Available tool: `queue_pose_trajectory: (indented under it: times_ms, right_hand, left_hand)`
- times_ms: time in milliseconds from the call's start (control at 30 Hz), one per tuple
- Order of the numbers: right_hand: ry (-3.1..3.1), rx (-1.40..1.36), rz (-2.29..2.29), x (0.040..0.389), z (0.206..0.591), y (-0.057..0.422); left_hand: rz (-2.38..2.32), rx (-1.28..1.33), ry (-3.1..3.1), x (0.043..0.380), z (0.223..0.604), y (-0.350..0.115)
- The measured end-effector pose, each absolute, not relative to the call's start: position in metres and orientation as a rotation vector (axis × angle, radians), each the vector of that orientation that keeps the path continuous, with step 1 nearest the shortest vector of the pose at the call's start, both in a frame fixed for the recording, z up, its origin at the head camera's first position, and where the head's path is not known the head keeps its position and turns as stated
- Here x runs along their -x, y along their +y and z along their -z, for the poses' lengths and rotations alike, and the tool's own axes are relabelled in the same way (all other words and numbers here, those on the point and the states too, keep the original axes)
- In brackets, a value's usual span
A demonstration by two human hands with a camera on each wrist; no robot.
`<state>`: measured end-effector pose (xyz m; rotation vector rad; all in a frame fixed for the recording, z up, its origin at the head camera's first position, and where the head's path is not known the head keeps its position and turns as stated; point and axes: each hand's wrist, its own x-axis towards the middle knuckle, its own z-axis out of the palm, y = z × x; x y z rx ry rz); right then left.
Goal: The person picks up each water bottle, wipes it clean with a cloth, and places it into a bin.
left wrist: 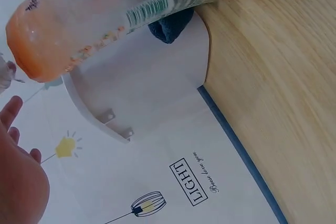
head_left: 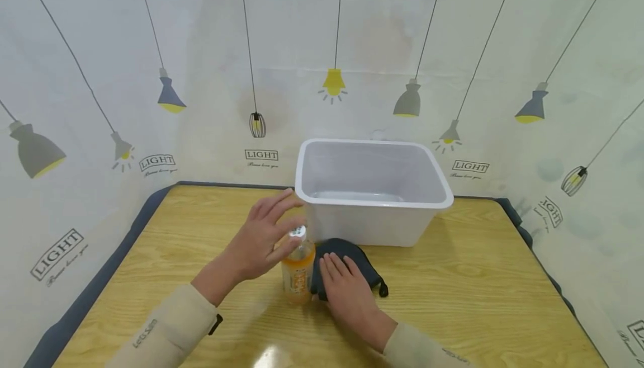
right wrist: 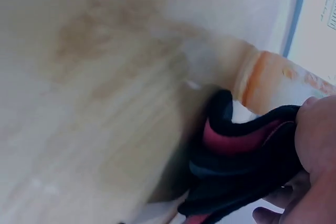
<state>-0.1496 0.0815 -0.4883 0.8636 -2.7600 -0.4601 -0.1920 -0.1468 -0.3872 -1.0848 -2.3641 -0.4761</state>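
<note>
An orange drink bottle (head_left: 298, 273) with a white cap stands upright on the table, its label facing me. My left hand (head_left: 264, 236) is spread around the cap, thumb in front; in the left wrist view its fingers (left wrist: 13, 114) appear apart from the bottle (left wrist: 121, 22). Just right of the bottle lies a dark folded fabric item (head_left: 352, 259) with a small toggle-like end. My right hand (head_left: 349, 295) lies over it and holds it, thumb hidden from above. In the right wrist view, folds of the fabric (right wrist: 241, 166) show a red lining between thumb and fingers.
A white plastic bin (head_left: 372, 222) stands open-topped behind the bottle and fabric, close to the back wall. Its interior shows nothing inside. A wood-grain table (head_left: 478, 301) has dark edging, with lamp-printed sheeting around three sides.
</note>
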Motion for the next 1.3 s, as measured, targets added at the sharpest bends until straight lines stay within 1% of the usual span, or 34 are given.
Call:
queue_pose_trajectory:
  times_ms: [233, 400, 500, 800, 1133, 1300]
  right_hand:
    - [-2.795, -0.809, 0.338, 0.155, 0.469, 0.086]
    - [-2.782, -0.777, 0.24, 0.157, 0.462, 0.09]
    - [-2.76, -0.763, 0.167, 0.157, 0.459, 0.091]
    - [-2.69, -0.773, 0.084, 0.156, 0.445, 0.087]
    - [-2.432, -0.782, 0.025, 0.154, 0.414, 0.084]
    - [-2.396, -0.801, 0.036, 0.152, 0.399, 0.081]
  left_hand:
    - [0.478, 1.115, -2.326, 0.189, 0.376, -0.15]
    - [0.297, 1.035, -2.298, 0.189, 0.37, -0.151]
    - [0.194, 1.03, -2.272, 0.191, 0.369, -0.149]
    - [0.169, 1.087, -2.319, 0.191, 0.375, -0.144]
    - [0.15, 1.095, -2.307, 0.195, 0.378, -0.144]
    - [0.16, 1.098, -2.325, 0.195, 0.381, -0.141]
